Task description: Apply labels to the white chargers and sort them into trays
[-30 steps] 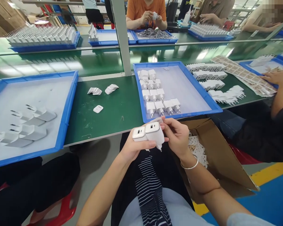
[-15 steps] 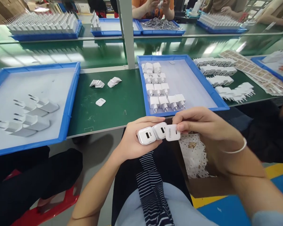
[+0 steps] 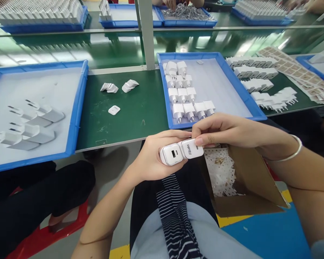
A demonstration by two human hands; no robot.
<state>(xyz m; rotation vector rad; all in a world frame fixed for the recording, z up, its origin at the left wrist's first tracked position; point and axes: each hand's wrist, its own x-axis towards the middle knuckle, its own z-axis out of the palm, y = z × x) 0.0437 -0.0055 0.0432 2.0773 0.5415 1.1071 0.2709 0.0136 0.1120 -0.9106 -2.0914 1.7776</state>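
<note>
My left hand (image 3: 150, 156) is closed around two white charger plugs held side by side. The left charger plug (image 3: 167, 158) faces me, its dark USB port showing. My right hand (image 3: 224, 131) pinches a white cover plate (image 3: 189, 150) printed "Fibaks" by its right edge. That plate lies over the end of the second plug and hides its face; whether it is seated flush I cannot tell. On the green bench beyond lie a single white cover plate (image 3: 114, 110) and two small stacks of plates, a left stack (image 3: 109, 87) and a right stack (image 3: 130, 85).
A blue tray (image 3: 79, 104) at left holds several plugs lying down. Another blue tray (image 3: 239, 86) holds rows of plugs (image 3: 182, 95). More plugs (image 3: 274, 97) and label sheets (image 3: 299, 79) lie to its right. Below my right arm is an open cardboard box (image 3: 253, 180) with scrap sheets.
My right hand has moved left and brought the cover plate over the right-hand plug, covering its port. My left hand still holds both plugs. The view has tilted down slightly.
</note>
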